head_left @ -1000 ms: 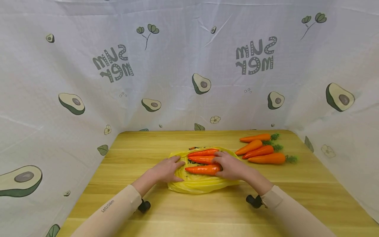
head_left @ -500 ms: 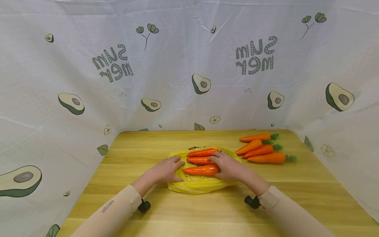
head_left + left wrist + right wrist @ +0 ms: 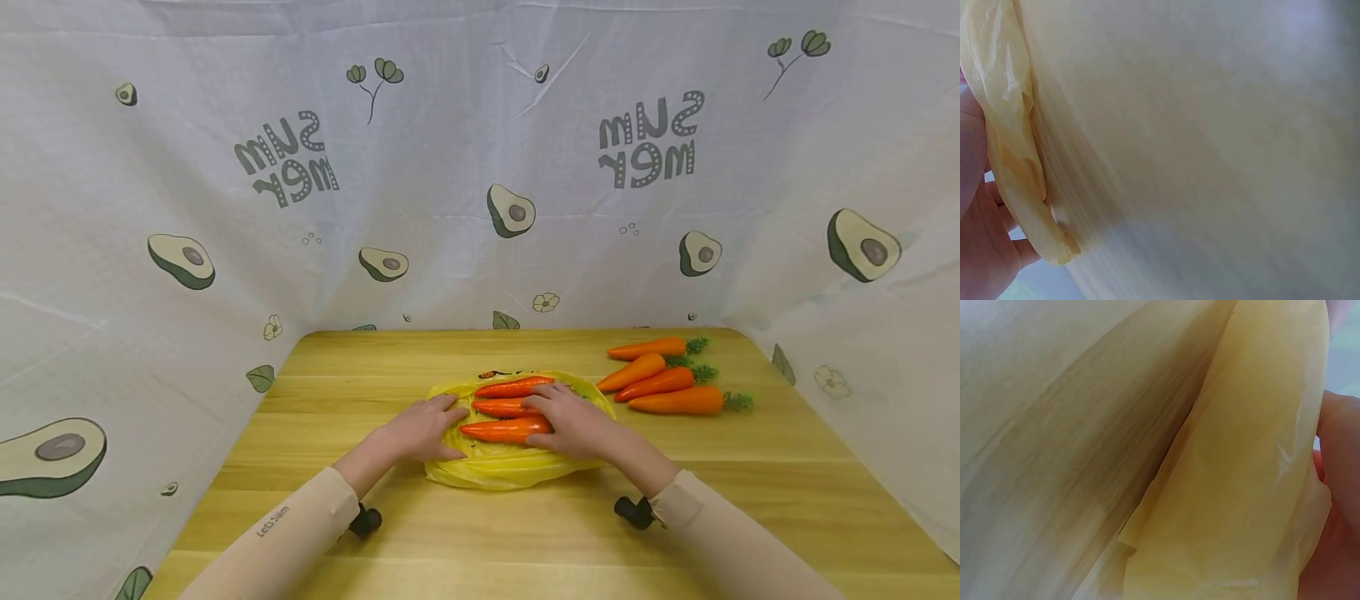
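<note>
A yellow plastic bag [image 3: 510, 475] lies spread on the wooden table with its mouth wide. Inside it, three orange-red carrots lie side by side, tips to the left: a far carrot [image 3: 513, 387], a middle carrot [image 3: 498, 407] and a near carrot [image 3: 502, 430]. My left hand [image 3: 427, 429] rests on the bag's left edge, thumb and fingers spread apart; the left wrist view shows the bag's film [image 3: 1019, 169] against the fingers. From the right, my right hand [image 3: 573, 421] grips across the carrots, thumb at the near one, hiding their leafy ends. Bag film [image 3: 1235, 462] covers much of this hand in its wrist view.
Several more carrots [image 3: 675, 401] with green tops lie loose at the table's back right. Behind and beside the wooden table [image 3: 480, 542] hangs a white curtain [image 3: 435, 167] printed with avocados. A black wrist camera [image 3: 365, 522] sits under the left forearm, another [image 3: 633, 512] under the right.
My right hand has shifted slightly left, and the middle and near carrots have slid left with it inside the bag. My left hand has stayed in place.
</note>
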Motion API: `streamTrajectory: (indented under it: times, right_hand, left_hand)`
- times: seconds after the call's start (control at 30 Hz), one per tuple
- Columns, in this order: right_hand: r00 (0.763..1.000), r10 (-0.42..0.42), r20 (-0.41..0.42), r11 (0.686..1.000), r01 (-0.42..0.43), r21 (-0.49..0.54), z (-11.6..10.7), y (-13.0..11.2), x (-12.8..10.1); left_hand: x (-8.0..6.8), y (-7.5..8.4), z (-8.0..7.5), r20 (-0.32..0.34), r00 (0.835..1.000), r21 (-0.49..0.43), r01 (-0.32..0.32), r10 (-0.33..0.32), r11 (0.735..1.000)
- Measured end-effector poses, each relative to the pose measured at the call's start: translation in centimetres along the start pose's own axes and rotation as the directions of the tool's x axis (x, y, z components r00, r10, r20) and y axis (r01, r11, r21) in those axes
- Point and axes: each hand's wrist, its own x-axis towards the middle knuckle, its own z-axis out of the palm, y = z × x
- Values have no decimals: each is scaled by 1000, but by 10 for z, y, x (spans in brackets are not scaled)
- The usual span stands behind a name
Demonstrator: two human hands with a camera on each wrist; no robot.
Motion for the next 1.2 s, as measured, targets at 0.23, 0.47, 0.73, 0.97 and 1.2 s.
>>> streamTrajectory:
  times: [0.23,0.47,0.73,0.97,1.2]
  right_hand:
    - [1000,-11,28,999,10,31,0,-4,3]
    - [999,-11,33,999,10,45,1,0,5]
    - [1000,-3,5,999,3,40,-1,4,7]
    - [1000,-15,12,998,15,56,-1,6,6]
    - [1000,1,-6,996,-1,89,-4,11,5]
  left_hand:
    - [-1,0,0,3,1000,6,-1,1,1000]
    - [-1,0,1,1,1000,9,1,-1,1000]
    - [0,1,0,2,1000,18,7,-7,1000]
    - [0,2,0,-4,1000,24,2,-1,1000]
    - [-1,3,-2,0,1000,1,6,-6,1000]
